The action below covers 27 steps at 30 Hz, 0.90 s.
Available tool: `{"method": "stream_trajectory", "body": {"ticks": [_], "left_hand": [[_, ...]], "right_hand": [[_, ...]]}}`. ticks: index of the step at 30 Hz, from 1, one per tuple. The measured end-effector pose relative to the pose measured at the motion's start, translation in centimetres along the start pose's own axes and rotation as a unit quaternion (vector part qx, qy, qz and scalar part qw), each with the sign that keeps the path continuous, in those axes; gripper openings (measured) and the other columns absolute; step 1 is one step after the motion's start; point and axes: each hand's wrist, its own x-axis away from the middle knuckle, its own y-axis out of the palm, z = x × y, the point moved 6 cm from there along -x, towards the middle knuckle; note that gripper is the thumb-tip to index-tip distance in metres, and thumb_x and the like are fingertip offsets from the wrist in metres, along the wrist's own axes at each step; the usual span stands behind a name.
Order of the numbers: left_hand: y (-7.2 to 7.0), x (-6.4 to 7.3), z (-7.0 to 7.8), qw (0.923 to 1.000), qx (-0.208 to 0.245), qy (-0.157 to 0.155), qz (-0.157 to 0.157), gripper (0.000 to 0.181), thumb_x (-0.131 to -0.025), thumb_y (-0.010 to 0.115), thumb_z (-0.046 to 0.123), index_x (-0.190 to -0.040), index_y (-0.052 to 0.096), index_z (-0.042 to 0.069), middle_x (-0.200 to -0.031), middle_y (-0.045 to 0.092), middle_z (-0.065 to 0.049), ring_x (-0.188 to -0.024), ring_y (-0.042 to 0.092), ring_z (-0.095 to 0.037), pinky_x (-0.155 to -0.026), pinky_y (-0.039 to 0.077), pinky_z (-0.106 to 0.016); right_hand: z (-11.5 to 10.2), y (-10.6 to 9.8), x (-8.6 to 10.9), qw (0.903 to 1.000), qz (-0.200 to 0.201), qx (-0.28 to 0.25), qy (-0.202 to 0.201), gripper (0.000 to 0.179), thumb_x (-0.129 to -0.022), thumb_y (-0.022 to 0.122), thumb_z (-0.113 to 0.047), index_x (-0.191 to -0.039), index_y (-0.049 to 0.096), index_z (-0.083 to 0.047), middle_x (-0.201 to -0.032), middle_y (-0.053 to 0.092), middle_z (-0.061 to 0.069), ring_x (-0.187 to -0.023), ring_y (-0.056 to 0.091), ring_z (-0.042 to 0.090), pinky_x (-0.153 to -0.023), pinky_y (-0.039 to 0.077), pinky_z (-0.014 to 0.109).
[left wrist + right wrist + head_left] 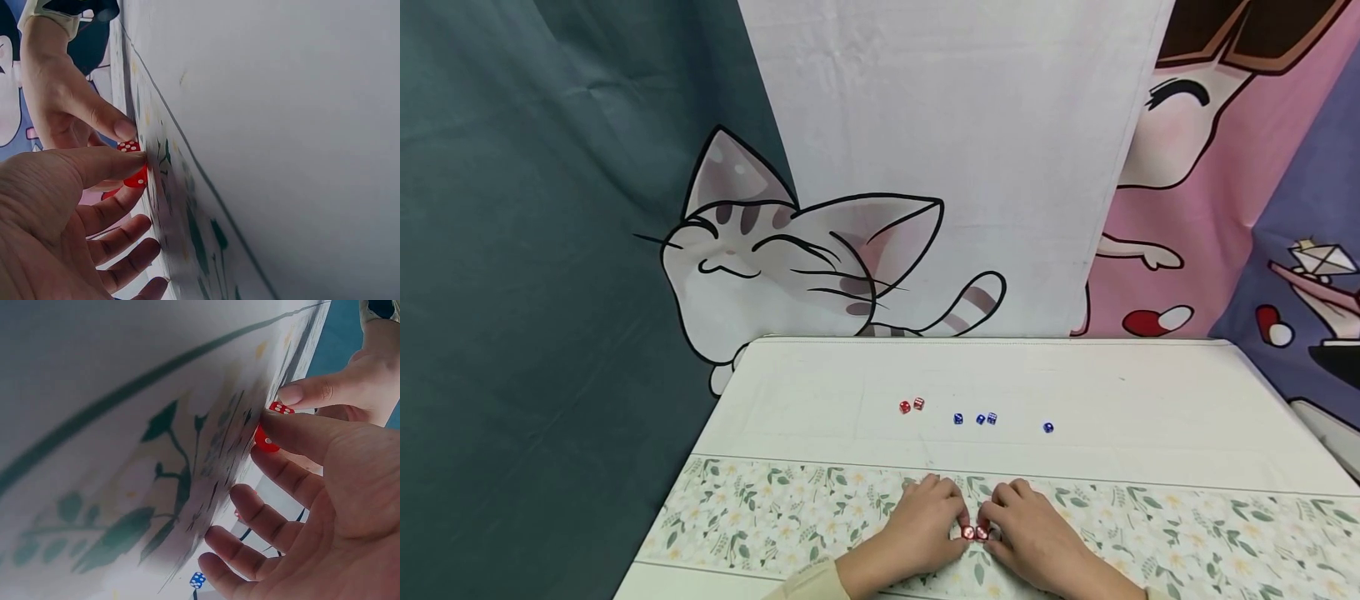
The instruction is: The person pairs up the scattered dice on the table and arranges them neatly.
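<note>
Two red dice with white pips stand side by side on the floral strip, touching or nearly so. My left hand [925, 523] pinches the left red die [967, 532] between thumb and index finger; that die [137, 177] shows below the other one in the left wrist view. The right red die [982, 532] is pinched the same way by my right hand [1032, 533], and in the right wrist view this die [267, 440] is partly hidden by the thumb. The other fingers of both hands hold nothing.
Farther back on the white table [820, 375] lie two more red dice, one [905, 407] close beside the other [918, 404]. Several blue dice lie to their right, including a close pair [992, 418] and a lone one [1048, 427]. A cartoon-printed curtain [1000, 125] hangs behind the table.
</note>
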Motion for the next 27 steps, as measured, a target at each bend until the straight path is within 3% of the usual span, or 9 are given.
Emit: {"method": "stream_trajectory", "body": {"ticks": [9,27], "left_hand": [[0.18,-0.08,0.15,1.0000,-0.005,0.003,-0.001,0.019,-0.074,0.075,0.039,-0.075,0.057,0.032,-0.091,0.048,0.018,-0.083,0.038,-0.003,-0.068,0.030,-0.024],[0.27,-0.03,0.08,0.9998,-0.002,0.015,-0.008,0.018,-0.075,0.073,0.038,-0.076,0.056,0.033,-0.092,0.047,0.018,-0.081,0.037,-0.003,-0.066,0.029,-0.023]], "right_hand": [[-0.11,0.02,-0.03,0.9999,0.008,0.007,-0.004,0.017,-0.075,0.073,-0.034,-0.082,0.058,-0.032,-0.083,0.043,-0.013,-0.080,0.036,0.010,-0.064,0.033,0.030],[-0.04,0.20,-0.05,0.9999,-0.014,0.005,0.004,0.016,-0.077,0.072,-0.036,-0.083,0.058,-0.034,-0.086,0.043,-0.014,-0.080,0.036,0.010,-0.065,0.033,0.031]]}}
